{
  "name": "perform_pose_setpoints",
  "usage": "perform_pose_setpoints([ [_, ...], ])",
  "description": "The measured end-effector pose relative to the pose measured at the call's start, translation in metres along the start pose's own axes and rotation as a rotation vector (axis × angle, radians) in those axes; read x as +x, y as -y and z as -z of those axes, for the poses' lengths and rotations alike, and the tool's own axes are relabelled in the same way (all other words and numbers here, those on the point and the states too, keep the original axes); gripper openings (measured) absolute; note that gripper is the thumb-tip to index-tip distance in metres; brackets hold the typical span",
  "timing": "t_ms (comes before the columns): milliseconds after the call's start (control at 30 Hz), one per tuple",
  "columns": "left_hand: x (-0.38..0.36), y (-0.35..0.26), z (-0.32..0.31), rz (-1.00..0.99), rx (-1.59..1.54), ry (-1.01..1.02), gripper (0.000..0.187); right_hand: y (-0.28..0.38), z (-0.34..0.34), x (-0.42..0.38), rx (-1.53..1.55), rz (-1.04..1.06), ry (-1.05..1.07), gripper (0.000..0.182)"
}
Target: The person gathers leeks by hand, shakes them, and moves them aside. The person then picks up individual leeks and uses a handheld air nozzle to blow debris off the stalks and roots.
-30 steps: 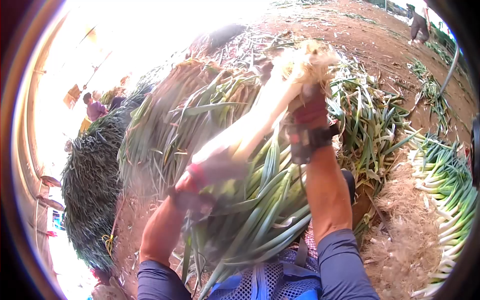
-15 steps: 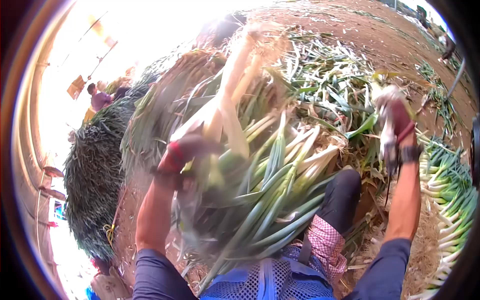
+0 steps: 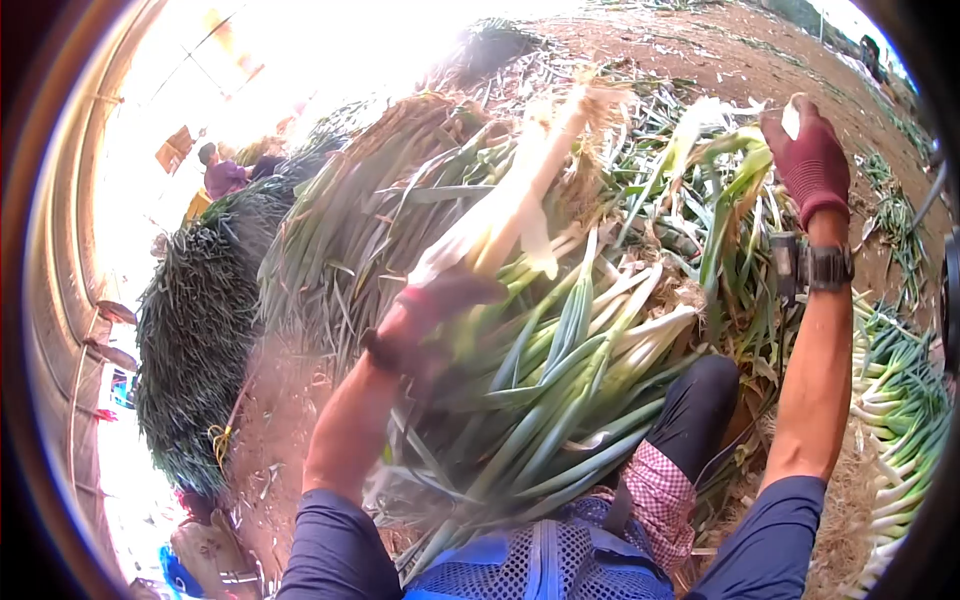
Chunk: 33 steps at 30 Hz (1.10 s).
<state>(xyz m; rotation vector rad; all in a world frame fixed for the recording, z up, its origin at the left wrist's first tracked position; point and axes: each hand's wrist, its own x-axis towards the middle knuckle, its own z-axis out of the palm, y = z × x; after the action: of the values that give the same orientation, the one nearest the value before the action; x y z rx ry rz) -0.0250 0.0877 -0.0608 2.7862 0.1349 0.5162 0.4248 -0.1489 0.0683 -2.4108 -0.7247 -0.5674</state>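
My left hand, in a reddish glove blurred by motion, is closed around thick green onions. Their pale stalks tilt up and to the right, with the hairy roots at the top. My right hand, in a dark red glove, is raised at the upper right with its fingers curled around a whitish piece. Limp onion leaves lie beside its fingertips and seem to join that piece. Beneath my left hand, a heap of green onions spreads over my lap and the ground.
Stripped leaves are piled ahead. A large stack of onions stands at the left, with a person behind it. Along the right lies a row of cleaned onions. My knee juts up beside the heap.
My left hand and its onions have shifted right and slightly up in view. The right hand has risen, and pale and green leaves now show beside its fingers.
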Motion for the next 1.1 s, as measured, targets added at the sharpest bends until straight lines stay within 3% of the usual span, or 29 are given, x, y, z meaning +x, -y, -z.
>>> perform_pose_setpoints([
  [33,0.024,-0.035,0.003,0.358,-0.299,-0.016,0.06,0.02,0.017,-0.017,0.274,-0.003,0.248,0.054],
  [67,0.04,-0.053,0.004,0.71,-0.597,-0.029,0.068,0.027,0.002,-0.037,0.426,0.201,0.308,0.056],
  [100,0.036,-0.039,-0.009,0.711,-0.606,-0.032,0.068,0.038,-0.014,-0.05,0.532,0.274,0.637,0.059],
  [133,0.029,-0.017,-0.029,0.286,-0.327,-0.139,0.068,0.056,-0.025,-0.091,0.7,0.399,0.629,0.057],
  [167,0.023,-0.005,-0.041,-0.136,-0.04,-0.237,0.068,0.072,-0.041,-0.118,0.874,0.404,0.759,0.053],
  [200,0.032,-0.027,-0.032,-0.136,-0.044,-0.239,0.068,0.085,-0.05,-0.136,1.049,0.404,0.885,0.049],
  [267,0.06,-0.093,-0.001,0.801,-0.357,0.016,0.066,0.107,-0.048,-0.153,1.03,0.139,1.032,0.037],
  [300,0.052,-0.088,-0.014,0.718,-0.422,-0.135,0.062,0.107,-0.05,-0.151,0.952,0.142,1.013,0.03],
  [333,0.053,-0.082,-0.017,0.721,-0.431,-0.143,0.062,0.092,-0.086,-0.147,1.051,0.303,0.724,0.025],
  [367,0.054,-0.076,-0.019,0.668,-0.203,-0.114,0.06,0.084,-0.067,-0.124,0.716,0.302,0.557,0.022],
  [400,0.051,-0.073,-0.024,0.613,0.021,-0.075,0.059,0.06,-0.079,-0.101,0.614,0.333,0.348,0.022],
  [433,0.049,-0.067,-0.039,0.62,0.0,-0.07,0.058,0.041,-0.076,-0.073,0.574,0.053,0.359,0.033],
  [500,0.057,-0.075,-0.046,0.607,0.133,0.032,0.058,-0.054,-0.117,-0.005,0.274,0.427,-0.101,0.032],
  [533,0.062,-0.083,-0.043,0.605,0.124,0.033,0.058,-0.08,-0.102,0.009,0.319,0.013,-0.028,0.034],
  [567,0.066,-0.09,-0.041,0.643,0.151,0.095,0.059,-0.099,-0.083,0.018,0.312,-0.199,-0.011,0.038],
  [600,0.066,-0.093,-0.041,0.685,0.178,0.155,0.059,-0.096,-0.048,0.02,0.003,-0.285,0.207,0.042],
  [667,0.061,-0.081,-0.055,0.632,0.156,0.104,0.059,-0.088,-0.04,-0.002,-0.062,-0.122,0.06,0.051],
  [733,0.062,-0.073,-0.069,0.597,0.183,0.142,0.055,-0.011,-0.003,-0.058,0.015,0.161,0.19,0.059],
  [800,0.064,-0.076,-0.074,0.631,0.184,0.183,0.054,0.028,-0.009,-0.106,0.321,0.632,0.247,0.062],
  [867,0.066,-0.081,-0.077,0.66,0.193,0.219,0.053,0.079,-0.012,-0.148,0.261,0.946,0.313,0.056],
  [933,0.065,-0.086,-0.079,0.651,0.218,0.305,0.051,0.106,-0.038,-0.177,0.306,1.066,0.252,0.035],
  [967,0.066,-0.09,-0.076,0.664,0.208,0.308,0.051,0.108,-0.05,-0.181,0.304,1.068,0.252,0.035],
  [1033,0.062,-0.1,-0.072,0.671,0.201,0.285,0.051,0.113,-0.072,-0.178,0.186,1.118,0.329,0.014],
  [1100,0.071,-0.112,-0.056,0.748,0.131,0.331,0.056,0.093,-0.089,-0.14,0.059,1.059,-0.035,0.011],
])
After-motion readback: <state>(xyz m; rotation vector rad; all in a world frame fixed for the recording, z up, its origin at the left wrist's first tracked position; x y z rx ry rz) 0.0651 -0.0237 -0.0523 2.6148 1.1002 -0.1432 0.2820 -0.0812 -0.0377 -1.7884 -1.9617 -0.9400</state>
